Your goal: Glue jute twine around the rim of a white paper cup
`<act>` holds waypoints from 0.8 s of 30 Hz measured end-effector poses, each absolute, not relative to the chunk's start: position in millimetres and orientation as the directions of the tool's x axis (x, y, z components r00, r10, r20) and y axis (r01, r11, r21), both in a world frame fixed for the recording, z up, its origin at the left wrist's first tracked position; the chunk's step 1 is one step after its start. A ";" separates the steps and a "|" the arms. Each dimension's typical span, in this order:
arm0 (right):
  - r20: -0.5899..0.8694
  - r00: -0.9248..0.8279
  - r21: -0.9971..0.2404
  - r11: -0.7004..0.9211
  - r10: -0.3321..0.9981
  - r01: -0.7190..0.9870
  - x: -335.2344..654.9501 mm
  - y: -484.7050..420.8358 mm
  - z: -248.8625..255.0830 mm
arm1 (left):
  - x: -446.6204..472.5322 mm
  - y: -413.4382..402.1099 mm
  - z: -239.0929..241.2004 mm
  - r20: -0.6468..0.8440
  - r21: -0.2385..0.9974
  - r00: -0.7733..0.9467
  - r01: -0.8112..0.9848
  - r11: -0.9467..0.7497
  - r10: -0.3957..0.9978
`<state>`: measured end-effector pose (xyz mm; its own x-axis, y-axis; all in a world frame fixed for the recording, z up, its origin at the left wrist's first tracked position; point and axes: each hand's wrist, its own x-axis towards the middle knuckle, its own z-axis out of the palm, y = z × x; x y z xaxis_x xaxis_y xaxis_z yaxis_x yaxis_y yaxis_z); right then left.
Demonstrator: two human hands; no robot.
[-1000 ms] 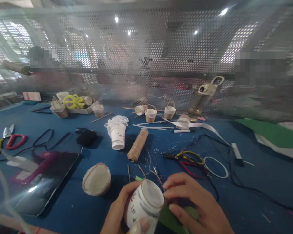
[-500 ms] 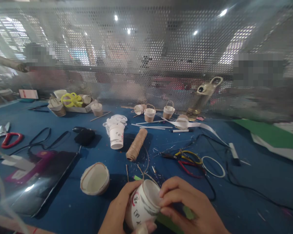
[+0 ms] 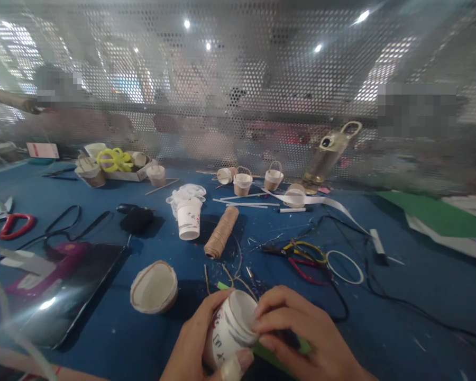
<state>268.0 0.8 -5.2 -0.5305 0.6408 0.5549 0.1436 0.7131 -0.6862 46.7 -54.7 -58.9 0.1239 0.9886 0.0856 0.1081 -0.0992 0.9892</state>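
Note:
A white paper cup [image 3: 232, 336] with black brush writing and a red mark is tilted, its mouth toward the upper right. My left hand [image 3: 200, 336] wraps round its side and base, the thumb in front. Fingers of my right hand [image 3: 297, 330] pinch the right side of its rim; whether twine lies between them is hidden. A brown cord edges the rim, and loose twine [image 3: 238, 278] trails just beyond it. Left of my hands stands a cup with a twine-bound rim [image 3: 154, 288]. A roll of twine [image 3: 222, 233] lies beyond.
Pliers [image 3: 305, 256] and a white ring [image 3: 345, 267] lie to the right. A printed paper cup [image 3: 189, 219] stands upside down. Small cup baskets [image 3: 243, 182] and a bottle [image 3: 327, 159] stand before the perforated screen. A dark tablet-like panel [image 3: 91, 296] and red-handled shears [image 3: 18, 225] are at left.
The cup in my hands has turned slightly leftward, and my right fingers have shifted a little along its rim. The whole view has moved slightly; the other things stay put.

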 end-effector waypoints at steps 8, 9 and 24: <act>0.588 -0.504 -0.670 0.730 0.633 0.135 269.2 -1.3 0.9 | 48.1 -56.3 -58.5 0.100 0.994 0.094 0.043 -0.104 0.991; 0.599 -0.488 -0.664 0.734 0.635 0.140 269.7 -1.0 0.9 | 47.7 -57.0 -58.0 0.102 0.994 0.085 0.024 -0.104 0.991; 0.583 -0.306 -0.756 0.641 0.753 0.136 275.8 -1.3 -4.0 | 43.1 -64.5 -49.5 0.069 0.992 0.068 -0.106 -0.061 0.995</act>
